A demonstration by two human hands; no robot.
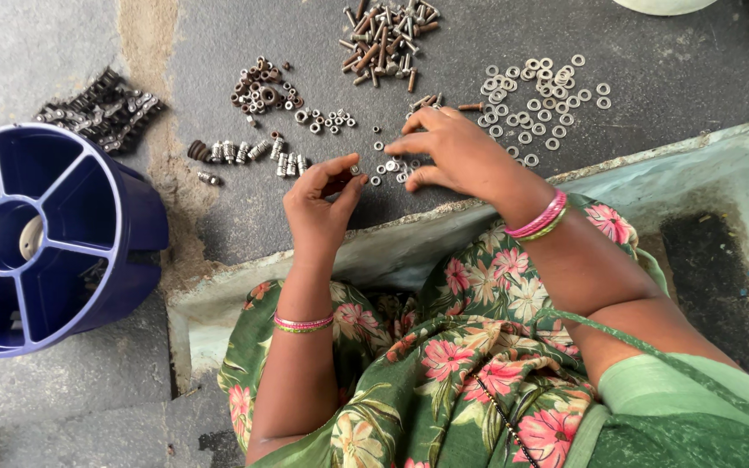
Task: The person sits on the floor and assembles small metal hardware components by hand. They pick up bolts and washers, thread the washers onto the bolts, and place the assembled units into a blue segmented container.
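My left hand point(320, 198) rests on the dark slab, with thumb and fingers pinched on a small dark bolt point(346, 176). My right hand point(452, 152) lies flat-fingered over a cluster of small silver nuts point(387, 166), its fingertips touching them. Sorted groups lie around the hands: a row of assembled silver bolts point(253, 154), a pile of rusty nuts point(262, 87), a heap of bolts and screws point(387, 39), and a spread of flat washers point(539, 100). Both wrists wear pink bangles.
A round blue organiser tub point(123, 217) with wedge compartments stands at the left. A heap of dark chain pieces point(101, 108) lies behind it. The slab's pale front edge point(409, 251) runs past my floral-clad lap. A pale round object point(665, 4) shows at the top right.
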